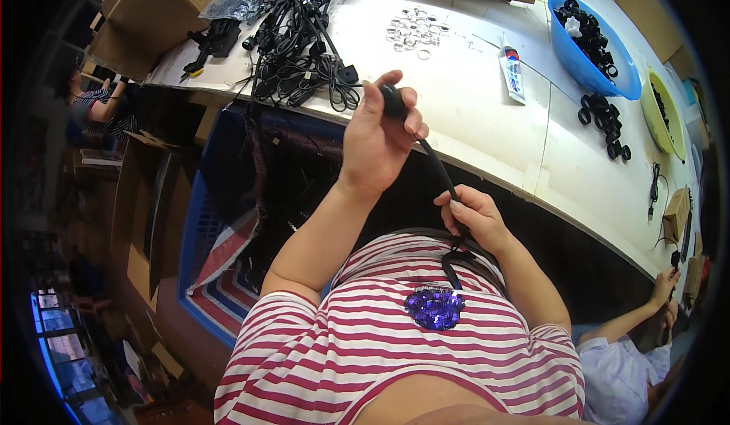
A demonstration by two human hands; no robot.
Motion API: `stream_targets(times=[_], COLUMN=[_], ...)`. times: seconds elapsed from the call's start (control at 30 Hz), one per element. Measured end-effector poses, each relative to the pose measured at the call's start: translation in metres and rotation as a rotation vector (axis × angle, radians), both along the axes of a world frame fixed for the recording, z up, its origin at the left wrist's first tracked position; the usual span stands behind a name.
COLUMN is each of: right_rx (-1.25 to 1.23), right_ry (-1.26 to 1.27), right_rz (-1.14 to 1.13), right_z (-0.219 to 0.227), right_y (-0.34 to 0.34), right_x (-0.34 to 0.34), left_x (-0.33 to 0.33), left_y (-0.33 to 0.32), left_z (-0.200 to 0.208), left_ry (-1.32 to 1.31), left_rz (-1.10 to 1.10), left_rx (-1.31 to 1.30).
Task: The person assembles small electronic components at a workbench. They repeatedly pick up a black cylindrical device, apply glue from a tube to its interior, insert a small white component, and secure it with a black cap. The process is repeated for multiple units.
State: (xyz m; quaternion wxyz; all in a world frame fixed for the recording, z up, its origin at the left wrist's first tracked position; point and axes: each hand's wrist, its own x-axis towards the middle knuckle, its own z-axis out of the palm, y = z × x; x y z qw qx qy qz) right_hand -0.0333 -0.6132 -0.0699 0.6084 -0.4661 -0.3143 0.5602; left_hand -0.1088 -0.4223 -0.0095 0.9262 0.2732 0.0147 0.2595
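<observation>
My left hand (378, 136) is closed around the black rounded head (393, 102) of a long device, just over the table's front edge. From that head a thin black flexible stem (436, 159) slants down to the right. Thumb and fingers of my right hand (477, 216) pinch the stem lower down, in front of my body. Below this hand the black end hangs against my striped shirt, partly hidden. Beyond my left hand lies a tangled heap of black cabled devices (300, 45) of similar look.
Clear rings (414, 28) and a glue tube (512, 71) lie on the white table (464, 136). A blue basin (582, 52) holds black rings, with loose black rings (604, 125) beside it. A yellow-green basin (661, 113) stands farther right. A co-worker's hand (664, 287) works at lower right.
</observation>
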Motion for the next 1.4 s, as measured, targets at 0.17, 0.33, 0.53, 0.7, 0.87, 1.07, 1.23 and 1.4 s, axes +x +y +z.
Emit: stream_targets(times=[0.17,0.33,0.53,0.7,0.87,1.07,1.23,1.4], right_rx=[-0.088,-0.023,-0.145,-0.086,0.185,0.221,0.185,0.076], right_ry=[-0.582,-0.95,-0.95,-1.229,-1.25,-1.454,-1.387,-1.15], right_rz=[-0.293,-0.353,-0.289,-0.254,-0.506,-0.544,-0.467,-0.418], right_z=[-0.02,-0.048,-0.069,-0.055,0.048,0.088,0.056,0.057], right_y=[-0.024,-0.04,-0.053,-0.062,-0.04,0.005,0.014,0.001], right_x=[-0.01,-0.006,0.003,0.008,0.015,0.021,0.025,0.028], left_x=[0.003,0.002,-0.002,0.002,0.003,0.009,0.002,-0.021], left_y=[-0.019,-0.012,-0.006,-0.011,-0.049,-0.095,-0.094,-0.057], left_z=[0.014,0.027,0.034,0.025,-0.006,-0.042,-0.059,-0.042], left_ry=[-0.053,-0.099,-0.095,-0.056,0.054,0.105,0.284,0.565], left_rz=[0.103,0.103,0.131,0.053,-0.108,-0.262,-0.355,-0.317], left_rx=[0.159,0.211,0.231,0.353,0.479,0.338,0.53,0.802])
